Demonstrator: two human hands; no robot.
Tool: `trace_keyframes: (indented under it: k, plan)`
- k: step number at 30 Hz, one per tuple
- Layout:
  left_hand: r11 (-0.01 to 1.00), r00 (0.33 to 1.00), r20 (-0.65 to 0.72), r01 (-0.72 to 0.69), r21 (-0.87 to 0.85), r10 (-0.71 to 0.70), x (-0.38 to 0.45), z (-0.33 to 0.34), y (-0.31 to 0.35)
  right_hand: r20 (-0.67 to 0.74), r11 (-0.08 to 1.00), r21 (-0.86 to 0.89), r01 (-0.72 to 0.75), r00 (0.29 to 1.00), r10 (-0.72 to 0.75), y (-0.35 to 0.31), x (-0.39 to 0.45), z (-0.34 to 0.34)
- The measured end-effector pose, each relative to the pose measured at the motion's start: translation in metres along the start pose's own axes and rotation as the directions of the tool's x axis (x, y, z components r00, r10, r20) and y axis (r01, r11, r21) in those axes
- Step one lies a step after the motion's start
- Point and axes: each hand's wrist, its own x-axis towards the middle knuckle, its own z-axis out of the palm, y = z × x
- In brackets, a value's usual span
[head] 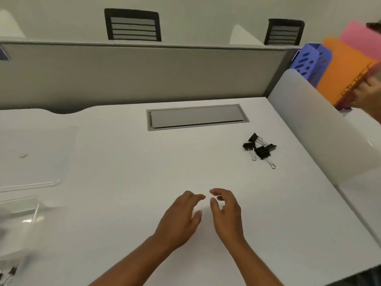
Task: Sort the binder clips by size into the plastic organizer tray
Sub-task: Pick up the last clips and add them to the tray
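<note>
Head cam: L hand [179, 219] & R hand [225, 211] relaxed, grip loose, nothing held; clear tray [20, 209] contents unclear.

Matt white desk [132, 166]; black binder clips [259, 148] with shiny wire handles (metal); clear glossy plastic tray [31, 183].
</note>
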Motion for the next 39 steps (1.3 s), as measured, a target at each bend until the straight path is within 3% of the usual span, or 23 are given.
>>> trace_keyframes:
  k: [4, 9, 13, 16, 18, 20, 21, 23, 29, 35, 37, 39]
  plan:
    - [0.995, 0.996, 0.092, -0.029, 0.092, 0.021, 0.055, 0.036, 0.026, -0.116, 0.999, -0.038, -0.011, 0.993, 0.006, 0.047, 0.037, -0.049]
    - [0.975, 0.977, 0.204, -0.101, 0.199, 0.060, 0.137, 0.070, 0.052, -0.231, 0.967, -0.253, -0.001, 0.971, -0.059, 0.091, 0.117, -0.094]
    - [0.934, 0.979, 0.167, -0.163, 0.318, 0.114, 0.182, 0.074, 0.062, -0.260, 0.877, -0.480, 0.009, 0.954, -0.152, 0.098, 0.168, -0.101]
    - [0.915, 0.979, 0.064, -0.204, 0.348, 0.194, 0.219, 0.073, 0.063, -0.287, 0.849, -0.528, 0.005, 0.940, -0.184, 0.092, 0.185, -0.093]
    - [0.870, 0.967, 0.071, -0.253, 0.423, 0.246, 0.235, 0.076, 0.057, -0.295, 0.792, -0.611, 0.004, 0.927, -0.233, 0.088, 0.178, -0.090]
    - [0.891, 0.969, 0.187, -0.225, 0.394, 0.161, 0.311, 0.136, 0.049, -0.264, 0.743, -0.668, -0.052, 0.949, -0.171, 0.151, 0.231, -0.099]
    - [0.876, 0.969, 0.202, -0.217, 0.431, 0.141, 0.311, 0.136, 0.049, -0.274, 0.733, -0.679, -0.039, 0.940, -0.203, 0.152, 0.226, -0.099]
    - [0.849, 0.973, 0.177, -0.219, 0.481, 0.151, 0.312, 0.138, 0.051, -0.287, 0.765, -0.642, -0.043, 0.939, -0.188, 0.148, 0.224, -0.101]
    - [0.940, 0.960, -0.154, -0.181, 0.290, 0.233, 0.275, 0.130, 0.036, -0.282, 0.861, -0.508, 0.031, 0.938, -0.200, 0.136, 0.225, -0.099]
    - [0.978, 0.969, -0.210, -0.093, 0.187, 0.133, 0.196, 0.116, 0.018, -0.198, 0.951, -0.252, 0.179, 0.953, -0.231, 0.119, 0.213, -0.102]
    - [0.993, 0.971, -0.232, -0.040, 0.109, 0.064, 0.163, 0.104, 0.018, -0.217, 0.980, -0.128, 0.151, 0.960, -0.176, 0.111, 0.205, -0.104]
    - [0.996, 0.962, -0.258, 0.077, -0.053, -0.089, 0.130, 0.089, 0.023, -0.243, 0.999, 0.038, 0.027, 0.970, -0.017, 0.097, 0.192, -0.102]
